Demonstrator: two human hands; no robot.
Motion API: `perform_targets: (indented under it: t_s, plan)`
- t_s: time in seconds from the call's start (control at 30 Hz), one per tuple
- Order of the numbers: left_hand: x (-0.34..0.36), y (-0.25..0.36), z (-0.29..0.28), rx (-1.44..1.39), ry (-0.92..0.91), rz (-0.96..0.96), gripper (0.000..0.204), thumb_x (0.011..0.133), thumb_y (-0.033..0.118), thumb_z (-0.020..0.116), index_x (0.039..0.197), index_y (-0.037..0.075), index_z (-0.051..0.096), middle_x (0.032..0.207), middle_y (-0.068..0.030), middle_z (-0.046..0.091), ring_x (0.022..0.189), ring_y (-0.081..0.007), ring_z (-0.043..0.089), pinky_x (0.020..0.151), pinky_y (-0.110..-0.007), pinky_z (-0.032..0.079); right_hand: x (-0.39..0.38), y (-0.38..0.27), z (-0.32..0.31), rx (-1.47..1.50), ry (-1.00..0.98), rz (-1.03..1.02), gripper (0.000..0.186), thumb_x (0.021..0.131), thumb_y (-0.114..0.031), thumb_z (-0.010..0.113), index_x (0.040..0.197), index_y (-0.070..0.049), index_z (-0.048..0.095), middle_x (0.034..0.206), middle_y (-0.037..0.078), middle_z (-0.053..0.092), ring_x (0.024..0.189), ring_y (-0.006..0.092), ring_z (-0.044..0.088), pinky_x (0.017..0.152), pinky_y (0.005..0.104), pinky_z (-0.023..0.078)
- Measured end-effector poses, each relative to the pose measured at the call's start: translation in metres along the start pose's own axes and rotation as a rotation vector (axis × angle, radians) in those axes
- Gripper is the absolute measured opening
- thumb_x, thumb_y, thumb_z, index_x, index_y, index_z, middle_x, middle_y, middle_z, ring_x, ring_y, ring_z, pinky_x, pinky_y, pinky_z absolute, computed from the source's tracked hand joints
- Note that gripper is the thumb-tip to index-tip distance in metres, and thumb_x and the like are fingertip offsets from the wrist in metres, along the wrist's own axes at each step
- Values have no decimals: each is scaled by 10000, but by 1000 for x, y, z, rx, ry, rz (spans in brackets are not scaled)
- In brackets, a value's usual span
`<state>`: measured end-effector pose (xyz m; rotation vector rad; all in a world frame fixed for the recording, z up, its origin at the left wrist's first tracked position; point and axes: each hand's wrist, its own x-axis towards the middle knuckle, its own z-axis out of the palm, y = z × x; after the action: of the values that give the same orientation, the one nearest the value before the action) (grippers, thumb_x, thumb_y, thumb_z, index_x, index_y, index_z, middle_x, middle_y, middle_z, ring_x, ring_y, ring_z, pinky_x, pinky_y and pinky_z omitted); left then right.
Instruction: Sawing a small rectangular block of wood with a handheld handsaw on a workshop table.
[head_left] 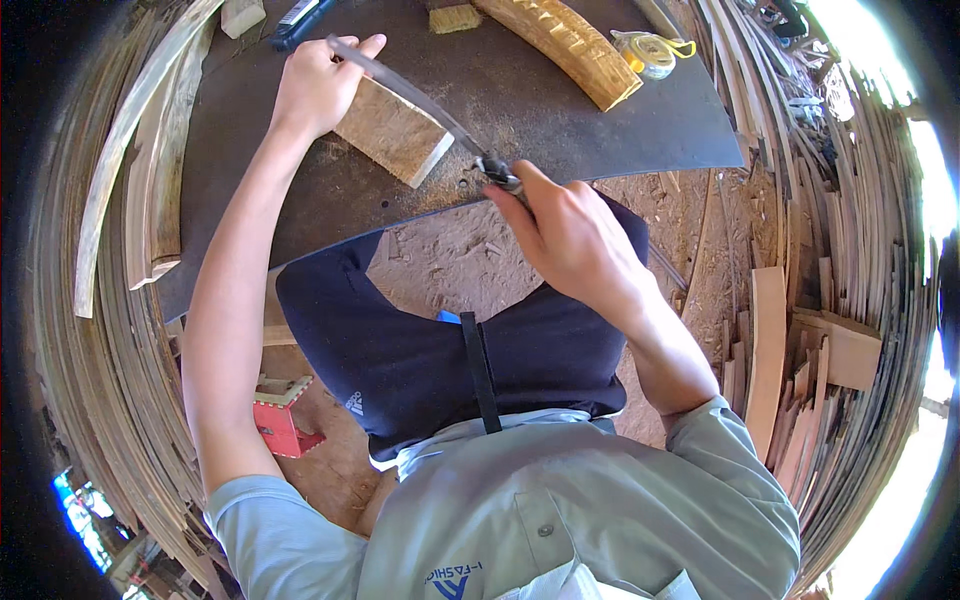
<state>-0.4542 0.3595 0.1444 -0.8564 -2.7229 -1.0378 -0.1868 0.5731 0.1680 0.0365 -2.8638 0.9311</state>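
A long, narrow grey metal tool (425, 105) with a dark handle lies slantwise over a wood block (395, 132); whether it is a file or a saw blade I cannot tell. My right hand (580, 235) is closed round its handle, close to the bench's near edge. At the far end, my left hand (318, 85) is closed by the tool's tip, its thumb standing out beyond the blade; it also hides the block's far corner. The block rests on the dark bench top (590, 140), with wood dust (470, 165) scattered around it.
Farther back are a curved, notched wood piece (565, 45), a tape measure (648, 55), a small brush-like block (455, 18) and a blue-black tool (300, 22). Wood strips (150, 150) lean at the left. Stacked boards (845, 200) line the right; a red box (282, 415) sits below.
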Motion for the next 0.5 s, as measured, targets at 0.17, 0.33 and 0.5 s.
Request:
perform_targets:
  t_s: [0.17, 0.33, 0.5]
  plan:
    - [-4, 10, -2, -1, 38, 11, 581, 1046, 491, 655, 722, 10, 615, 586, -128, 548, 590, -287, 568, 649, -413, 469, 9, -3, 6, -13, 2, -25, 362, 1097, -301, 645, 912, -5, 552, 574, 238, 569, 567, 482, 613, 515, 551, 461]
    - [-4, 2, 0, -31, 32, 19, 619, 1021, 545, 687, 730, 0, 645, 603, -16, 505, 602, -98, 482, 617, -309, 391, 11, -5, 9, -4, 2, -28, 373, 1095, -331, 635, 916, -15, 551, 555, 239, 561, 566, 489, 628, 508, 565, 491]
    - [-5, 2, 1, -71, 6, 4, 598, 1022, 527, 700, 745, -1, 658, 616, -9, 513, 613, -84, 486, 614, -301, 386, 10, -5, 13, -85, 31, -32, 329, 1095, -312, 634, 946, -28, 558, 546, 210, 576, 532, 455, 642, 484, 539, 511]
